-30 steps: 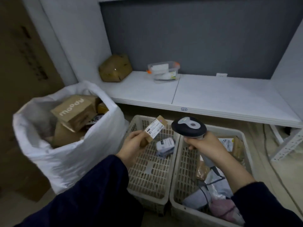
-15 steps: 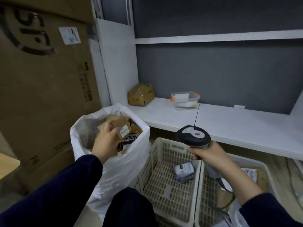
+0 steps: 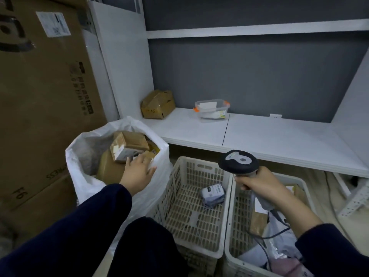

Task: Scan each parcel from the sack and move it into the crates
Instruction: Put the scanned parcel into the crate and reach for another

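head view: the only camera, so everything below comes from it
left hand [image 3: 137,172]: over the mouth of the sack [image 3: 83,176], fingers spread and nearly straight, tips on the parcels at the near edge; I have nothing gripped that I can see
right hand [image 3: 259,184]: wrapped round the handle of the scanner [image 3: 238,161], head up, held above the seam between the two crates, cable trailing into the right one
sack contents: labelled brown box [image 3: 127,146] on top, a bigger brown box under it, more tucked by my fingertips; count unclear
left crate [image 3: 199,161]: one small grey parcel [image 3: 212,193] on the floor, otherwise bare mesh
right crate [image 3: 240,216]: several parcels, a flat brown one [image 3: 258,220] and soft grey bags [image 3: 279,254] near me
shelf [image 3: 259,136]: crumpled brown parcel [image 3: 157,104] and a clear tub [image 3: 211,109], well apart from the crates; can't tell if they count
progress: my read is early to middle, a handful crated, sack far from empty
left to do: pick one, scan its label, drop it in a crate, repeat
risk: labels facing down in the sack, needs a turn before scanning
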